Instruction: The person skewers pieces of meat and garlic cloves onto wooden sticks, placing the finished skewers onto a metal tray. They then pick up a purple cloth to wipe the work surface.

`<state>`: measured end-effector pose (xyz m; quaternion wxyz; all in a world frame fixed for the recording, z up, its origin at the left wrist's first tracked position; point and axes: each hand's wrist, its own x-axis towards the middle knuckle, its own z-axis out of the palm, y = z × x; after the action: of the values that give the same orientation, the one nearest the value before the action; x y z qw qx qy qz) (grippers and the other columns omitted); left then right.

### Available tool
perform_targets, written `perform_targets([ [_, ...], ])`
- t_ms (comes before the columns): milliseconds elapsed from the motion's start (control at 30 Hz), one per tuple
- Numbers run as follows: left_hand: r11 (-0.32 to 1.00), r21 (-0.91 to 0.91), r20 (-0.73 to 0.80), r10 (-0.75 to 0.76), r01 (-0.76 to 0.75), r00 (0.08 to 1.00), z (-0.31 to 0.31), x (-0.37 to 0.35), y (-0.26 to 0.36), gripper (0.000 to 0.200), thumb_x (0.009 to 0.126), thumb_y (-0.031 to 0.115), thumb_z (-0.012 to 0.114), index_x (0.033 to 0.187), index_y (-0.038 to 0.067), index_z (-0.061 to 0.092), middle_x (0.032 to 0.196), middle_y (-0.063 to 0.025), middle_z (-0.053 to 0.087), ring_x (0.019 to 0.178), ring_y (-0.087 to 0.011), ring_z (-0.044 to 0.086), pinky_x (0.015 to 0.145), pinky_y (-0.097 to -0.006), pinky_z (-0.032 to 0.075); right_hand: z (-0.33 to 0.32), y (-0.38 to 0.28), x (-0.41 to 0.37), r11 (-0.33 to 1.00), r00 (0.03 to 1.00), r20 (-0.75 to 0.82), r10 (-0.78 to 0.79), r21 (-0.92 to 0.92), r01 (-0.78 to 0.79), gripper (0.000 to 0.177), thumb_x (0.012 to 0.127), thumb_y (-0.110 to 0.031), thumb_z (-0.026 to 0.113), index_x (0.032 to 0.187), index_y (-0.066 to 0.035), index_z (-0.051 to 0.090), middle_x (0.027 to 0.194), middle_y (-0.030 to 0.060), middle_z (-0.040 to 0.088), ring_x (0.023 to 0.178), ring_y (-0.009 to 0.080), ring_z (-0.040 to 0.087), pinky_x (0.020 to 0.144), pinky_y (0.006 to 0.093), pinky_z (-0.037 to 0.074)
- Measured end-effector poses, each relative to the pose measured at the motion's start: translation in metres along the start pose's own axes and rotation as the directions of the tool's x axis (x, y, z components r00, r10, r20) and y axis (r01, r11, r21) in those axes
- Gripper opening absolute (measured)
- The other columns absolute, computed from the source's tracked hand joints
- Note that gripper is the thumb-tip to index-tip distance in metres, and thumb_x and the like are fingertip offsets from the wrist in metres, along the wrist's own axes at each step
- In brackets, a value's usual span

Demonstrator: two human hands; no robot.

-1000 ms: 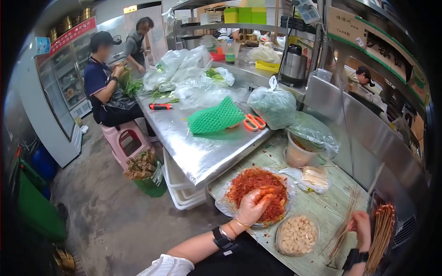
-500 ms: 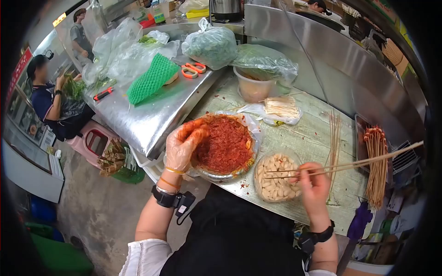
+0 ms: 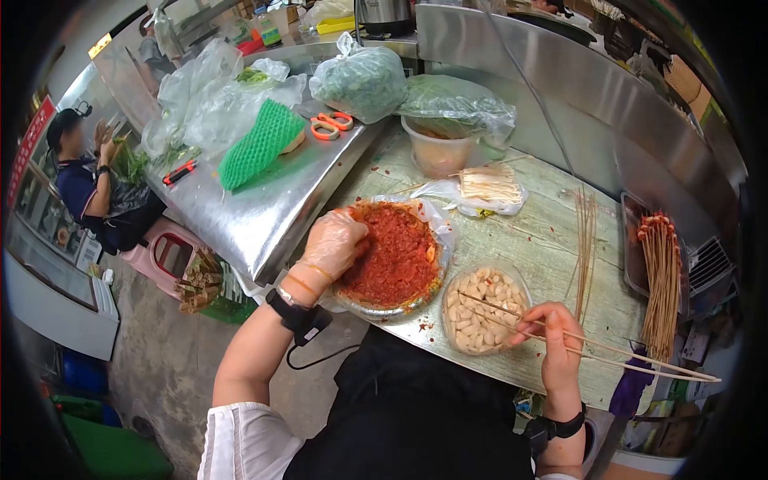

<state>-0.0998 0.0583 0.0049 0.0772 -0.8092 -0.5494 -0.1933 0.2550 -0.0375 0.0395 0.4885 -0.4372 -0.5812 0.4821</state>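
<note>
My left hand (image 3: 338, 242), in a clear plastic glove, is at the left side of a bowl of red chili paste (image 3: 392, 254). Its fingers are curled down at the paste, and their tips are hidden. A clear plastic liner (image 3: 445, 228) shows along the bowl's rim. My bare right hand (image 3: 558, 340) pinches a few long bamboo skewers (image 3: 640, 364). Their near ends point right, while the far tips lie over a clear tub of white pieces (image 3: 480, 320) that look like peeled garlic cloves. The hand is just right of the tub's rim.
Loaded skewers (image 3: 660, 280) lie in a tray at right, with loose skewers (image 3: 585, 248) beside them. Short sticks (image 3: 490, 184) rest on plastic behind the bowls. Orange scissors (image 3: 330, 125) and green foam netting (image 3: 260, 146) lie on the steel counter (image 3: 280, 200). A person (image 3: 84, 168) sits at left.
My left hand has turned palm-down and lowered its fingers to the paste. My right hand has moved slightly right and down, and the skewers' outer ends have swung downward.
</note>
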Motion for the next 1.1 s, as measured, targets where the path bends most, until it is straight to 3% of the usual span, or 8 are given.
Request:
perform_targets([
  [333,0.931,0.337,0.228,0.06,-0.137,0.972,0.021,0.018,-0.003,0.006,0.066,0.015,0.06,0.069,0.01,0.062,0.071,-0.0109,0.061,0.07,-0.0306,0.061,0.064,-0.0406,0.049,-0.006,0.003,-0.007,0.993,0.997,-0.079,-0.001,0.119,0.01,0.032,0.097,-0.024,0.042,0.09,0.004,0.056,0.081,0.0111,0.058,0.067,0.0173,0.061,0.064,0.028,0.051],
  [433,0.968,0.245,0.112,0.026,-0.053,0.993,0.016,0.018,-0.011,0.01,0.067,0.016,0.062,0.072,0.008,0.064,0.073,-0.0137,0.063,0.068,-0.032,0.061,0.062,-0.0401,0.049,-0.007,0.001,-0.008,0.994,0.995,-0.091,-0.027,0.104,0.036,0.033,0.098,-0.025,0.042,0.089,0.004,0.056,0.08,0.0111,0.059,0.066,0.0176,0.061,0.063,0.0275,0.051],
  [533,0.991,-0.077,-0.019,-0.115,0.114,0.993,0.003,0.015,-0.02,0.013,0.072,0.015,0.061,0.075,0.003,0.064,0.072,-0.0128,0.063,0.066,-0.0264,0.062,0.061,-0.0359,0.049,-0.009,0.0,-0.011,0.995,0.994,-0.103,-0.024,0.094,0.033,0.034,0.098,-0.026,0.041,0.089,0.004,0.056,0.078,0.0112,0.059,0.064,0.0178,0.061,0.062,0.0269,0.05],
  [633,0.477,-0.667,0.41,-0.407,0.572,0.816,-0.019,0.013,-0.022,0.013,0.077,0.011,0.054,0.081,0.001,0.062,0.071,-0.0041,0.061,0.069,-0.0144,0.06,0.062,-0.0266,0.049,-0.01,0.001,-0.011,0.992,0.992,-0.124,-0.003,0.127,0.019,0.035,0.098,-0.027,0.041,0.089,0.003,0.056,0.077,0.0112,0.06,0.062,0.0178,0.061,0.061,0.0263,0.049],
  [667,0.479,-0.665,0.408,-0.409,0.573,0.816,-0.022,0.012,-0.021,0.013,0.077,0.011,0.054,0.081,0.001,0.062,0.071,-0.0041,0.061,0.069,-0.0144,0.06,0.062,-0.0266,0.049,-0.01,0.003,-0.01,0.991,0.993,-0.122,-0.004,0.13,0.02,0.035,0.098,-0.027,0.041,0.089,0.003,0.056,0.077,0.0112,0.06,0.062,0.0178,0.061,0.061,0.0263,0.049],
  [733,0.019,-0.83,0.522,-0.324,0.557,0.789,-0.028,0.008,-0.014,0.015,0.078,0.011,0.054,0.088,0.001,0.059,0.076,-0.0055,0.062,0.067,-0.016,0.06,0.062,-0.0264,0.05,-0.011,0.006,-0.009,0.988,0.994,-0.112,-0.002,0.155,0.019,0.035,0.098,-0.028,0.041,0.089,0.003,0.056,0.076,0.0111,0.06,0.062,0.0175,0.06,0.061,0.0264,0.049],
  [933,-0.239,-0.903,0.394,-0.125,0.357,0.911,-0.011,0.001,-0.003,0.018,0.081,0.013,0.056,0.095,0.003,0.056,0.087,-0.0083,0.063,0.069,-0.0165,0.061,0.06,-0.0276,0.052,-0.012,0.005,-0.012,0.989,0.992,-0.127,-0.005,0.149,0.024,0.035,0.098,-0.028,0.041,0.09,0.003,0.056,0.077,0.0111,0.06,0.062,0.0171,0.06,0.061,0.0266,0.049],
  [1100,-0.386,-0.815,0.523,-0.167,0.433,0.836,-0.01,-0.002,0.011,0.019,0.083,0.008,0.055,0.101,0.002,0.056,0.089,-0.009,0.063,0.076,-0.0168,0.063,0.067,-0.028,0.054,-0.012,0.007,-0.014,0.988,0.988,-0.153,0.008,0.156,0.016,0.034,0.098,-0.028,0.042,0.089,0.002,0.055,0.078,0.0109,0.059,0.061,0.0159,0.059,0.058,0.0267,0.05],
])
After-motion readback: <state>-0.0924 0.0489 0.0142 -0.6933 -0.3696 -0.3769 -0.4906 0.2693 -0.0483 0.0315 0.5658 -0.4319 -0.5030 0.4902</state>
